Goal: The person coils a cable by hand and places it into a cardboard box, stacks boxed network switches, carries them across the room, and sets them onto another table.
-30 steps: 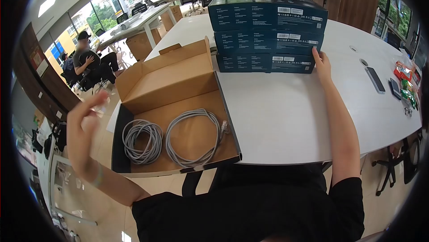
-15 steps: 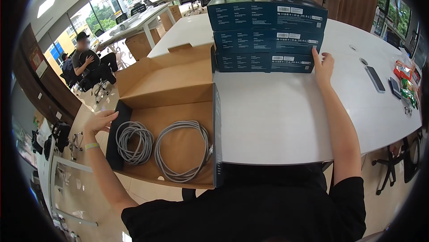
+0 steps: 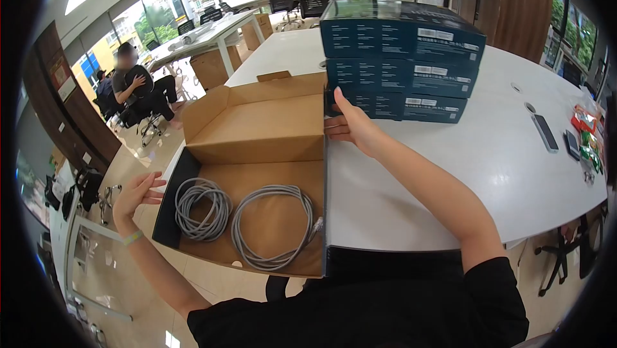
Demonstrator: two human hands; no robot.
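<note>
An open cardboard box [image 3: 260, 173], dark outside and brown inside, sits at the table's near left edge with its lid folded back. Two coils of grey cable lie in it: a tighter coil [image 3: 182, 213] on the left and a wider loop [image 3: 236, 232] on the right. My left hand [image 3: 136, 195] is beside the box's left wall, fingers apart and holding nothing. At the lid's right edge, my right hand [image 3: 360, 128] has its thumb raised and fingers stretched out, in front of the lower left corner of three stacked dark blue boxes [image 3: 398, 78]. Whether its fingertips touch the lid is unclear.
The white table [image 3: 411, 200] carries a phone [image 3: 545, 133], a dark small device [image 3: 571, 145] and colourful snack packets [image 3: 586, 133] at the right. A seated person [image 3: 135, 84] is at the far left. Office chairs [image 3: 312, 2] and another table stand behind.
My right hand has moved left from the stack's right side to its lower left corner, by the open lid. My left hand has come off the open box's left wall.
</note>
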